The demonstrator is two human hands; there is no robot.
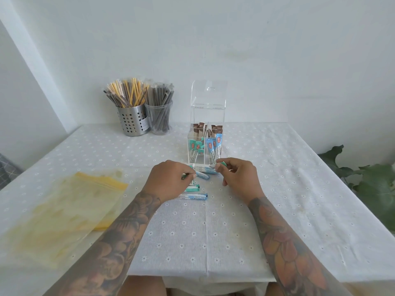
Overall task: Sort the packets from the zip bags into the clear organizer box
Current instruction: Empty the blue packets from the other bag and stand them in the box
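Fingers of our left hand [165, 180] curl down over a teal packet [185, 175], pinching it against the cloth, while our right hand [239, 178] pinches another teal packet end [222, 163] at its fingertips. Between them, at twelve o'clock from our wrists, loose packets [203, 170] lie in a heap; a blue packet [192, 196] rests at six o'clock of that heap.

Going left to right, risks as we judge them: the empty yellow zip bag [64, 210] at nine o'clock is slick and could slide if an elbow brushes it. Teal and blue packets look alike, so a hurried grab could drop one into the wrong compartment. The clear organizer box [205, 146] at twelve o'clock stands just beyond our fingers with its lid [208, 95] raised; a knock from the right hand might tip it or shut the lid.

We work on a white dotted tablecloth [277, 189]. At eleven o'clock stand a perforated metal cup [132, 121] and a clear cup [159, 118], both full of straws, against a plain white wall [235, 39]. Green plant leaves [372, 189] intrude at three o'clock.
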